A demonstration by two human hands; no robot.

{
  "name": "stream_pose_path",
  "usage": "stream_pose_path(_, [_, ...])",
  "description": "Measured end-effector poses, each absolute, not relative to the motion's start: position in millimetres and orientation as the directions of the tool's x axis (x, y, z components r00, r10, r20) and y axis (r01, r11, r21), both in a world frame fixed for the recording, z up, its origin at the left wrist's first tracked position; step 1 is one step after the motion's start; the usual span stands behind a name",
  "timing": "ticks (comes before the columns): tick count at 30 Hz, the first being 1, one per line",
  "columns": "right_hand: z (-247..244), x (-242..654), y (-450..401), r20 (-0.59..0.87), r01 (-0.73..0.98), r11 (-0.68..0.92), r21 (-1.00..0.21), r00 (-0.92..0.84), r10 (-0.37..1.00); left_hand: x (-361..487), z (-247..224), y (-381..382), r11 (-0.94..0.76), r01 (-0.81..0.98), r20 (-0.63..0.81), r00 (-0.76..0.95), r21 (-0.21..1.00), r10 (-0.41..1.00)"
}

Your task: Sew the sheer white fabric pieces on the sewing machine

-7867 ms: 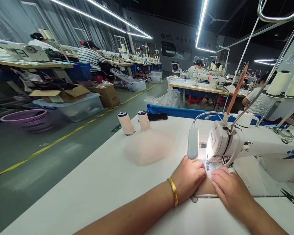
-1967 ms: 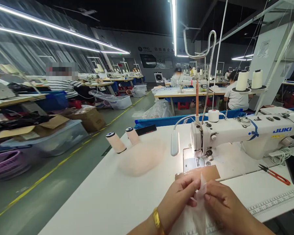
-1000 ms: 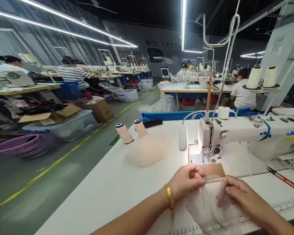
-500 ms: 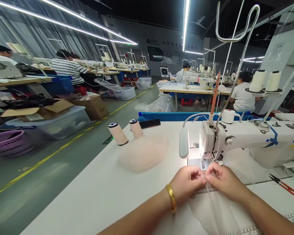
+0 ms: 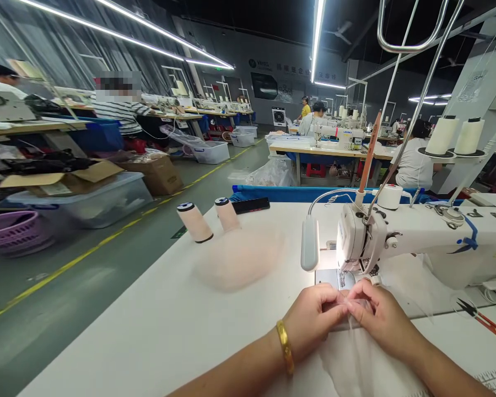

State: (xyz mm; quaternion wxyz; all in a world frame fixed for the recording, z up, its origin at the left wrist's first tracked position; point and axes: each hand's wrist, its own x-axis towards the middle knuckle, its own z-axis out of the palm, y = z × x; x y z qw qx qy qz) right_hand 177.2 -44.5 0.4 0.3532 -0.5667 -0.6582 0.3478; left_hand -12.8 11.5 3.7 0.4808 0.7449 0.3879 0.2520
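1. Left hand, with a gold bangle, pinches the sheer whitish fabric.
2. Right hand pinches it just beside.
3. The fabric hangs toward the near edge, before the white sewing machine.
4. Two pale-pink thread cones stand far left.

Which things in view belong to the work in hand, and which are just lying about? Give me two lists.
Seemingly in use:
sheer pale fabric, pinched by left hand and right hand
white sewing machine
slim grey lamp, lit
soft pinkish heap, possibly

Probably just lying about:
orange-handled black snips
flat black rectangular object
two pale peach thread cones
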Motion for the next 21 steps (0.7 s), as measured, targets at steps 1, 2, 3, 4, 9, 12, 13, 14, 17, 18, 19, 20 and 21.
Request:
stream_pose_path(1, [0.8, 176.6, -44.9, 0.081, 0.502, 0.123, -0.856, -0.106, 0.991, -12.7, 3.3, 10.8, -0.246, 0.339, 0.007, 0.575, 0.908, 0.818])
stream_pose_path(2, [0.9, 176.1, -45.3, 0.091, 0.504, 0.13, -0.854, -0.101, 0.991, -12.4, 3.0, 10.1, -0.25, 0.341, 0.009, 0.575, 0.906, 0.818])
stream_pose_path(3, [0.7, 175.6, -45.6, 0.1, 0.507, 0.136, -0.851, -0.098, 0.99, -11.9, 2.8, 9.3, -0.25, 0.339, 0.013, 0.57, 0.907, 0.821])
stream_pose_path(4, [0.2, 175.2, -45.9, 0.108, 0.511, 0.142, -0.848, -0.095, 0.99, -11.2, 2.6, 8.6, -0.246, 0.334, 0.019, 0.559, 0.91, 0.829])
stream_pose_path(9, [-4.2, 173.5, -47.2, 0.163, 0.532, 0.183, -0.827, -0.085, 0.983, -6.0, 2.3, 5.3, -0.202, 0.291, 0.047, 0.463, 0.935, 0.885])
stream_pose_path(12, [-6.2, 172.3, -47.9, 0.206, 0.543, 0.211, -0.813, -0.071, 0.976, -3.4, 2.2, 3.6, -0.143, 0.253, 0.01, 0.463, 0.957, 0.886])
stream_pose_path(13, [-6.5, 171.8, -48.1, 0.22, 0.545, 0.22, -0.809, -0.067, 0.973, -2.7, 2.4, 3.0, -0.125, 0.244, -0.004, 0.469, 0.962, 0.883])
stream_pose_path(14, [-6.6, 171.5, -48.3, 0.231, 0.548, 0.226, -0.805, -0.061, 0.971, -2.2, 2.7, 2.5, -0.112, 0.239, -0.015, 0.472, 0.965, 0.882])
stream_pose_path(17, [-6.5, 170.6, -48.9, 0.241, 0.554, 0.225, -0.801, -0.046, 0.97, -1.1, 4.3, 1.3, -0.087, 0.246, -0.036, 0.456, 0.965, 0.889])
stream_pose_path(18, [-6.5, 170.4, -49.1, 0.24, 0.555, 0.224, -0.801, -0.044, 0.97, -0.9, 4.8, 1.2, -0.076, 0.245, -0.045, 0.453, 0.966, 0.891])
stream_pose_path(19, [-6.5, 170.3, -49.2, 0.242, 0.554, 0.226, -0.802, -0.045, 0.969, -0.8, 5.1, 1.3, -0.064, 0.242, -0.055, 0.456, 0.968, 0.888])
stream_pose_path(20, [-6.7, 170.3, -49.4, 0.245, 0.552, 0.23, -0.802, -0.048, 0.968, -0.7, 5.1, 1.5, -0.056, 0.237, -0.062, 0.465, 0.97, 0.883])
stream_pose_path(21, [-6.9, 170.3, -49.6, 0.251, 0.55, 0.236, -0.801, -0.05, 0.967, -0.7, 4.8, 1.8, -0.054, 0.233, -0.066, 0.477, 0.971, 0.876])
